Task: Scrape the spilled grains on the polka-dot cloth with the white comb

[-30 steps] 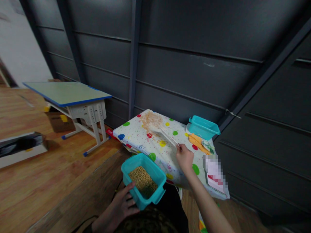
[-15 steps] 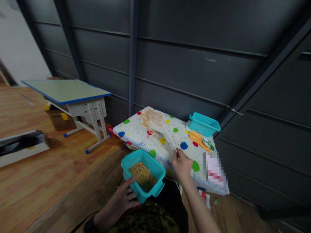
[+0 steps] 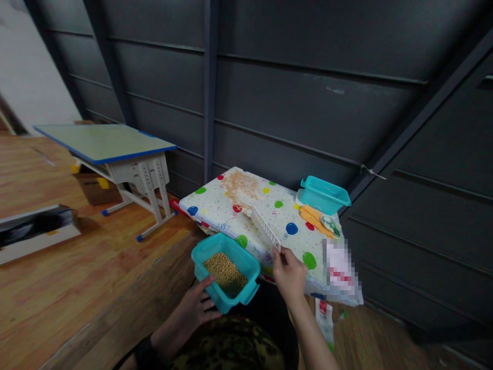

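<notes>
My left hand (image 3: 194,307) grips the near left side of a turquoise plastic container (image 3: 248,259), thumb over the rim and fingers against the wall. Yellowish soybeans (image 3: 225,272) lie inside it. The container is held at the front edge of a small table (image 3: 200,200) with a balloon-print cover. In my right hand (image 3: 289,270) is one end of a long white slotted plastic strip (image 3: 265,227), its exact kind unclear. The strip points away over the tabletop, its far end near a spread of tan, crumb-like bits (image 3: 241,185). Part of the right fingers is hidden.
At the table's back right stands a second turquoise container (image 3: 324,195), beside an orange cloth (image 3: 311,217) and a green-and-white packet (image 3: 330,224). A dark panelled wall (image 3: 308,103) rises behind. Left is a blue-edged desk (image 3: 103,144); a white box (image 3: 38,231) lies on the floor.
The white strip has turned so its slots now show, and its far end has come slightly nearer to me. The left hand and soybean container have barely moved.
</notes>
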{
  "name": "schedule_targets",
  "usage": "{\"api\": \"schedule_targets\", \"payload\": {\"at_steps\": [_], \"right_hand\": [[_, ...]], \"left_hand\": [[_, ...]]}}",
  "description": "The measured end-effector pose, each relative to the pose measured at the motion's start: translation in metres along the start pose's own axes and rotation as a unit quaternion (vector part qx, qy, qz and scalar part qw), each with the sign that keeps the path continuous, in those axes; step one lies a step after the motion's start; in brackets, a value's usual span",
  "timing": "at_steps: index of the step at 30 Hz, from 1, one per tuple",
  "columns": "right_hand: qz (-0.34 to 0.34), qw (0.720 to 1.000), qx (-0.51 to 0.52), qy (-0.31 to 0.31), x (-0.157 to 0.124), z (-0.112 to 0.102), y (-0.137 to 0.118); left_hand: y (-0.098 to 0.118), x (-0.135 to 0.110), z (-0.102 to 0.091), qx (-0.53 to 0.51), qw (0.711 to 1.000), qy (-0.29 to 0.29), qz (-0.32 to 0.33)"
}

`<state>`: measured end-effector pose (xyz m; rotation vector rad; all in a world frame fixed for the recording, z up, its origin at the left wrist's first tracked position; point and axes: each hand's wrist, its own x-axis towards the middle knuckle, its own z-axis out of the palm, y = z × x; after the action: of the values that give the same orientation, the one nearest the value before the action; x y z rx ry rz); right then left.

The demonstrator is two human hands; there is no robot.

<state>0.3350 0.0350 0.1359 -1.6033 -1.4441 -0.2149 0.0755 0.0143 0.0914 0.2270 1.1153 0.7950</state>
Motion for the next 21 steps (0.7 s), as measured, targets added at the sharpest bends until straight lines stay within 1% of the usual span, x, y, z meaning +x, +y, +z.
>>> {"api": "schedule_targets", "payload": {"at_steps": [3,8,11,14,16,18,19,21], "right_hand": [[0.003,1.000,0.020,-0.020,-0.003,-0.005,-0.005],[-0.026,0.999,-0.012,0.018,-0.001,-0.005,-0.003],[-0.044,0.998,-0.037,0.017,0.000,-0.005,-0.001],[-0.053,0.998,-0.042,-0.001,-0.003,-0.007,-0.005],[-0.065,0.997,-0.033,-0.008,-0.004,-0.010,-0.010],[-0.083,0.996,-0.016,-0.001,-0.004,-0.012,-0.014],[-0.094,0.996,-0.009,0.006,-0.003,-0.013,-0.016],[-0.110,0.994,-0.005,0.025,-0.001,-0.014,-0.018]], "left_hand": [[0.002,-0.002,0.000,-0.002,1.000,0.005,0.003],[0.007,-0.011,0.003,-0.008,0.999,-0.017,0.031],[0.009,-0.013,0.005,-0.011,0.999,-0.019,0.029],[0.008,-0.009,0.002,-0.017,0.999,-0.014,0.028],[0.006,-0.003,-0.002,-0.019,0.999,-0.024,0.041],[0.004,0.003,-0.007,-0.019,0.998,-0.041,0.052],[0.004,0.006,-0.008,-0.015,0.999,-0.028,0.044],[0.005,0.010,-0.010,-0.014,0.999,-0.028,0.023]]}}
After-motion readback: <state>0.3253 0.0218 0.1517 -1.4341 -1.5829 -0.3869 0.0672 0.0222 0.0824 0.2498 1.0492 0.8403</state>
